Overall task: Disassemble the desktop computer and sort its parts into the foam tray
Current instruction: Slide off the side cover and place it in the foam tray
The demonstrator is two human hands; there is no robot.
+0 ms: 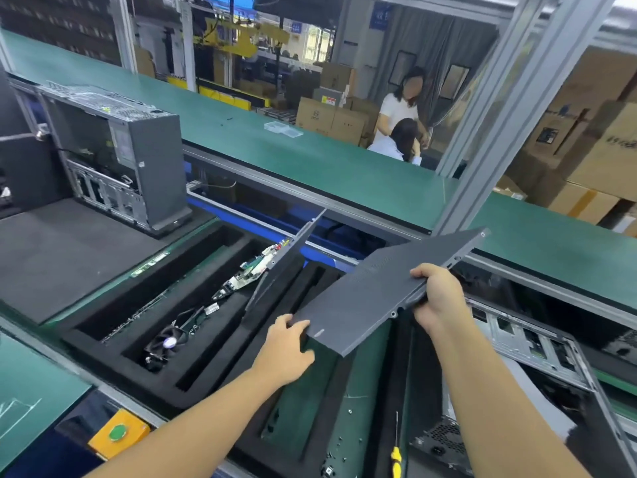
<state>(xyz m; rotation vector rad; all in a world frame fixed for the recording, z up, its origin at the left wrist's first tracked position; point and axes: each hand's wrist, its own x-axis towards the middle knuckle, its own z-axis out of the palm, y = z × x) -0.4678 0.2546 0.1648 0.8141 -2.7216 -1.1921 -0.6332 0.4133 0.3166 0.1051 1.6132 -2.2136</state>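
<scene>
So that the side panel (389,291) enters the foam tray (103,353) edgewise, my left hand (286,346) and right hand (436,294) grip its ends.

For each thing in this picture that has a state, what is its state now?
side panel: held tilted over the foam tray
left hand: grips the panel's near corner
right hand: grips its right edge
second panel: leans in a tray slot
fan: lies in a tray compartment
screwdriver: lies untouched
tower case: upright, side open

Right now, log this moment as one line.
held: side panel | left hand: near corner | right hand: right edge | over: foam tray
</scene>
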